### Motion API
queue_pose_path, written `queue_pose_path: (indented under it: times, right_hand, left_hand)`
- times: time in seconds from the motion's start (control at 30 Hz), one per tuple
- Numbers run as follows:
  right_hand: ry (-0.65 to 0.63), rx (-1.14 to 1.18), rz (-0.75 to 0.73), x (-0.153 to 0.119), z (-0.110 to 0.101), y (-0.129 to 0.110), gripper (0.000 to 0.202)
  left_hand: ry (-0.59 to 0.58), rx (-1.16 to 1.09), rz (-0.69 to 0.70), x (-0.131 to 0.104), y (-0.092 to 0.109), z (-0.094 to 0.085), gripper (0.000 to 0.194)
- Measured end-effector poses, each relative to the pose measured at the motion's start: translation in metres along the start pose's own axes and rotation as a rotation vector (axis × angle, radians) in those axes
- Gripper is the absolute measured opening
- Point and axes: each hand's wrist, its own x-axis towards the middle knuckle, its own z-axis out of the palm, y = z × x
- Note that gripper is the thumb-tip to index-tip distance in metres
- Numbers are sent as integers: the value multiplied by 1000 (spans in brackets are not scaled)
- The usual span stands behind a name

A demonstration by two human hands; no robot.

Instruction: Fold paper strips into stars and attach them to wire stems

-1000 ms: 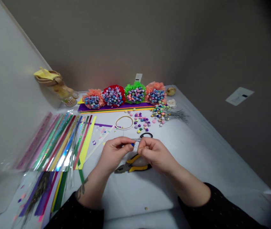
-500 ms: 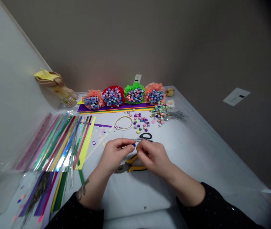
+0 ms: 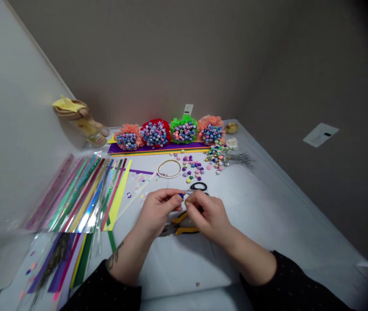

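Observation:
Near the middle of the table, my left hand (image 3: 159, 210) pinches a small dark blue piece (image 3: 181, 195) between thumb and fingertips. My right hand (image 3: 209, 213) is closed close beside it, its fingertips almost touching the blue piece; what they pinch is too small to make out. A thin wire shows below my right hand. Under the hands lie pliers with yellow and black handles (image 3: 184, 230), partly covered. Just beyond my fingers are scissors with black handles (image 3: 198, 186).
Paper flower clusters (image 3: 154, 133) line the back. Small paper stars (image 3: 193, 166), a ring (image 3: 169, 169) and wire-stemmed stars (image 3: 218, 152) lie before them. Shiny strips (image 3: 70, 194) and coloured paper strips (image 3: 80, 261) cover the left. A boot-shaped basket (image 3: 81, 119) stands back left.
The view has shifted slightly. Both hands keep nearly the same pose around the blue piece, and a thin wire now shows below my right hand.

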Motion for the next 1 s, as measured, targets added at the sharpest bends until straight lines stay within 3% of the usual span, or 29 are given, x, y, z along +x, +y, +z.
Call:
queue_pose_path:
  times: [0.67, 1.0]
  right_hand:
    - [127, -2, 17, -6, 11, -5, 15]
    - [122, -17, 47, -2, 8, -5, 17]
  left_hand:
    - [-9, 52, 64, -6, 3, 6, 17]
    - [-23, 110, 101, -6, 6, 3, 14]
